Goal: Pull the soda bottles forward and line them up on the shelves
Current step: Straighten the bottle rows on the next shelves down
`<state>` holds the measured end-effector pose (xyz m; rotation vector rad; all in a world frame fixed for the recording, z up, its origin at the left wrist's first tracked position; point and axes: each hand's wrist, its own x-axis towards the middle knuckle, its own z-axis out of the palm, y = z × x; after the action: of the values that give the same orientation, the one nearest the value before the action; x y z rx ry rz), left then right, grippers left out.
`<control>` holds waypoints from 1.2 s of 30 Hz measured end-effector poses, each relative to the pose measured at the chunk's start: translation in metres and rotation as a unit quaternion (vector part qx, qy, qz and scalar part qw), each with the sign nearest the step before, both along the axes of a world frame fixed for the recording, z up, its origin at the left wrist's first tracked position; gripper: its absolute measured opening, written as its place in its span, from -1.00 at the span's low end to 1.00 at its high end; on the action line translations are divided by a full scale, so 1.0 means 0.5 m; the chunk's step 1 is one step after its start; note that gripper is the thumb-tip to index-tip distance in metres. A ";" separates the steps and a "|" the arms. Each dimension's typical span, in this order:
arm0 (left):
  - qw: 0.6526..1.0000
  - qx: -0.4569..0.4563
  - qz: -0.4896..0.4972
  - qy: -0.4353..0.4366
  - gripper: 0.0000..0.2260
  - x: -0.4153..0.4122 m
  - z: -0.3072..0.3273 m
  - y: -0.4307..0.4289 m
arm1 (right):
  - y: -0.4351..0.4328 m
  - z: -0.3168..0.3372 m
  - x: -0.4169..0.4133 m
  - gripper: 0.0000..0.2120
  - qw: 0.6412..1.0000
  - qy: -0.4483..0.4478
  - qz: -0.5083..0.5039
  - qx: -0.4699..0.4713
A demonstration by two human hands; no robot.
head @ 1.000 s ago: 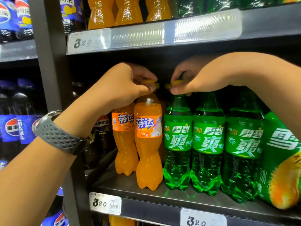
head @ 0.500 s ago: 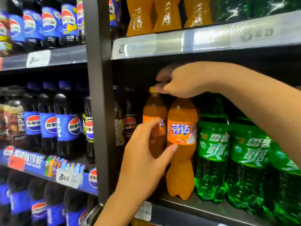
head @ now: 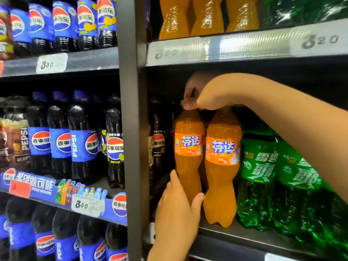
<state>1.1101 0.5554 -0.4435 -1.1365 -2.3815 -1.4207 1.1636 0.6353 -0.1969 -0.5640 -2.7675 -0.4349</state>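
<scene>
Half a second on, the left hand (head: 178, 204) has closed round the waist of the rear orange bottle (head: 188, 147); the right hand (head: 205, 97) pinches its cap. Pulling it forward is under way; next, it likely needs sliding level with the front orange bottle (head: 223, 166) at the shelf (head: 229, 243) edge.

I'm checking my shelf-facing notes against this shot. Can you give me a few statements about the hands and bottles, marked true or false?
1. The left hand grips the left orange bottle low on its body. True.
2. The right hand holds nothing. False: it pinches that bottle's yellow cap.
3. Green bottles stand right of the right orange bottle. True.
4. Both orange bottles lie on their sides. False: they stand upright.
</scene>
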 end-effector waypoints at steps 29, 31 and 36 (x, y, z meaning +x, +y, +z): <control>0.986 0.159 -0.028 0.050 -0.66 0.078 0.017 -0.168 | -0.099 -0.281 0.182 -0.89 0.870 0.446 0.206 -0.049; 0.982 0.178 -0.042 0.043 -0.75 0.079 0.002 -0.177 | -0.119 -0.349 0.191 -0.90 0.852 0.473 0.192 -0.114; 0.974 0.216 -0.025 0.057 -0.71 0.051 -0.019 -0.182 | -0.126 -0.451 0.144 -0.53 0.808 0.305 0.093 -0.495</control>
<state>1.1357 0.4642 -0.4528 -1.1252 -1.8495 -1.7236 1.2354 0.5722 -0.4223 -0.4852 -2.1626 1.1150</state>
